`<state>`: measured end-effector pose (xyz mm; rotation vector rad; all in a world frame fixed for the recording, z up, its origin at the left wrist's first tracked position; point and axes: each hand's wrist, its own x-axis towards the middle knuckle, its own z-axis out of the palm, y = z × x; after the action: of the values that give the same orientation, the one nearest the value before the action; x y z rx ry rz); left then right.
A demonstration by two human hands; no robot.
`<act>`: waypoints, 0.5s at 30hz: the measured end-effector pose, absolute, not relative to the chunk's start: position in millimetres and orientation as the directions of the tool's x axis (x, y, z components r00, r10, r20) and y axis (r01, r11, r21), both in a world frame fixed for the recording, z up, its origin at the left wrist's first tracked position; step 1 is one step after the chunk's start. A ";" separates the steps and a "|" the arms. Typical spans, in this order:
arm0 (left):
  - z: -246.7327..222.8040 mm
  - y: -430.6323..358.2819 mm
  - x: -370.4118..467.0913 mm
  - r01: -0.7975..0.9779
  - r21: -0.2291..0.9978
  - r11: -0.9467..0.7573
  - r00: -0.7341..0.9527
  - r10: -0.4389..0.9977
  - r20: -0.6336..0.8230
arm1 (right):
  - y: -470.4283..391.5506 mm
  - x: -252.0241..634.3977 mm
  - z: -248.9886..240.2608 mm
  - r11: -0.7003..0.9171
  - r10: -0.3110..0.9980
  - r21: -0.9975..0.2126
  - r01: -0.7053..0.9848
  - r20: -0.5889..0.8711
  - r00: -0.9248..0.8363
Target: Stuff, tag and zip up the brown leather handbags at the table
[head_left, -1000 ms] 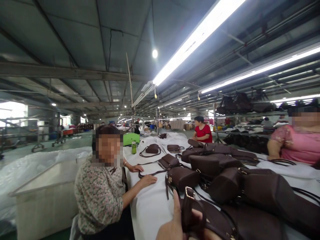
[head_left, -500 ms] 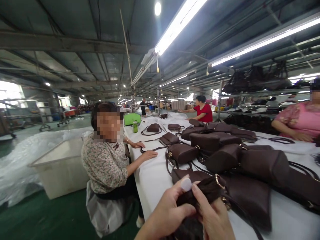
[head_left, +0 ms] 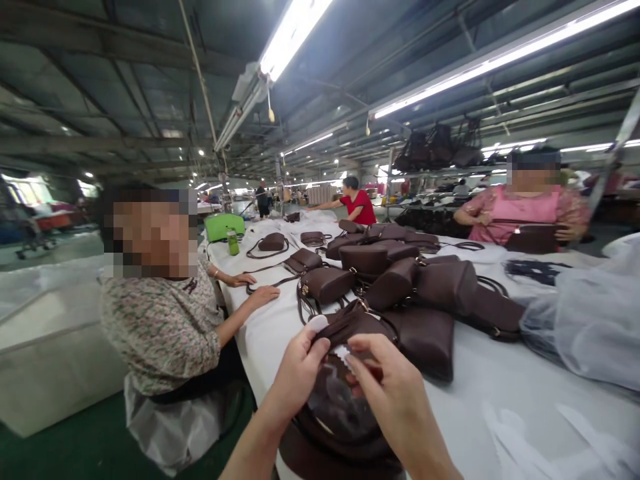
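Note:
Low in the head view, a dark brown bag (head_left: 345, 407) lies at the table's near edge, with dark lining pulled up at its opening. My left hand (head_left: 303, 363) is closed on the dark lining, and a white round piece (head_left: 319, 324) shows at its fingertips. My right hand (head_left: 383, 373) pinches a small white jagged-edged piece (head_left: 343, 355) just beside it, over the bag. Right behind my hands, more brown bags (head_left: 425, 340) with straps and gold rings are piled up.
A person (head_left: 165, 320) in a floral top sits at left, both hands on the white table (head_left: 480, 393). Behind them stands a white bin (head_left: 60, 360). Across the table, a person in pink (head_left: 525, 207) holds a brown bag. Clear plastic (head_left: 595, 320) lies at right.
The view has turned right, showing the person in pink and the plastic. My hands have moved slightly apart; the small white piece now shows between them.

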<state>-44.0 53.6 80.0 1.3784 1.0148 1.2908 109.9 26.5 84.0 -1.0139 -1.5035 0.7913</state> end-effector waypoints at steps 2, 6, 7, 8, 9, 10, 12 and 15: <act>81.9 50.9 -41.9 0.009 0.969 -0.246 0.131 0.961 0.243 | 24.6 113.3 84.8 0.521 0.853 -0.836 0.174 0.518 -0.063; 86.7 43.7 -37.8 0.089 0.947 -0.307 0.172 0.942 0.289 | 26.5 115.6 83.2 0.522 0.839 -0.853 0.002 0.513 -0.180; 87.8 42.4 -37.8 0.088 0.947 -0.310 0.184 0.939 0.291 | 27.4 115.9 82.7 0.501 0.841 -0.864 -0.051 0.500 -0.208; 88.4 41.3 -38.0 0.085 0.946 -0.312 0.195 0.937 0.291 | 28.2 116.2 82.3 0.489 0.841 -0.868 -0.081 0.495 -0.218; 88.5 40.4 -38.5 0.090 0.945 -0.313 0.202 0.935 0.291 | 28.7 116.4 82.2 0.489 0.842 -0.868 -0.083 0.495 -0.213; 87.9 39.7 -39.1 0.106 0.943 -0.317 0.201 0.935 0.292 | 28.9 116.4 82.5 0.497 0.845 -0.866 -0.061 0.498 -0.196; 84.9 38.3 -39.8 0.172 0.930 -0.326 0.172 0.939 0.297 | 28.6 115.8 83.9 0.506 0.852 -0.862 0.004 0.500 -0.153; 80.1 36.4 -39.4 0.274 0.895 -0.352 0.140 0.935 0.325 | 27.6 114.8 86.9 0.488 0.870 -0.871 0.055 0.482 -0.104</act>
<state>-39.4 36.4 80.1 1.7383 1.1699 1.2343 114.8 27.6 86.9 -0.8361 -1.5278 0.8447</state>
